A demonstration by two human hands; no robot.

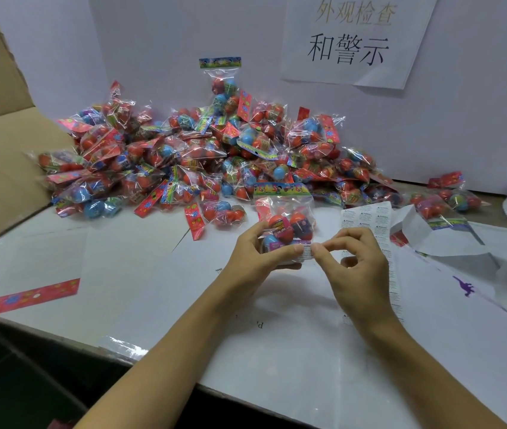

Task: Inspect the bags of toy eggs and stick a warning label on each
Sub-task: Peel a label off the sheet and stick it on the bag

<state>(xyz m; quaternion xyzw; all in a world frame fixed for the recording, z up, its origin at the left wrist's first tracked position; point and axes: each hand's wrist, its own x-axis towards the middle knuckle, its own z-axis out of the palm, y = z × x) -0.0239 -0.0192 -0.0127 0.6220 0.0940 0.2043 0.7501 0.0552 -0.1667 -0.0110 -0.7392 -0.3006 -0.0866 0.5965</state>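
Note:
My left hand (pixel 257 253) grips a clear bag of toy eggs (pixel 286 221) with red and blue eggs inside and a colourful header card on top. Its thumb lies across the bag's lower edge. A small white warning label (pixel 307 253) sits on that lower edge, pinched between my left thumb and the fingertips of my right hand (pixel 354 264). A sheet of warning labels (pixel 366 218) lies on the white table just behind my right hand. A big pile of egg bags (pixel 184 156) fills the back of the table.
One bag (pixel 444 204) lies apart at the right, beside crumpled white backing paper (pixel 462 243). A loose pink header card (pixel 34 297) rests near the table's left front edge. A cardboard flap (pixel 1 144) stands at left. White wall with a paper sign (pixel 351 41) behind.

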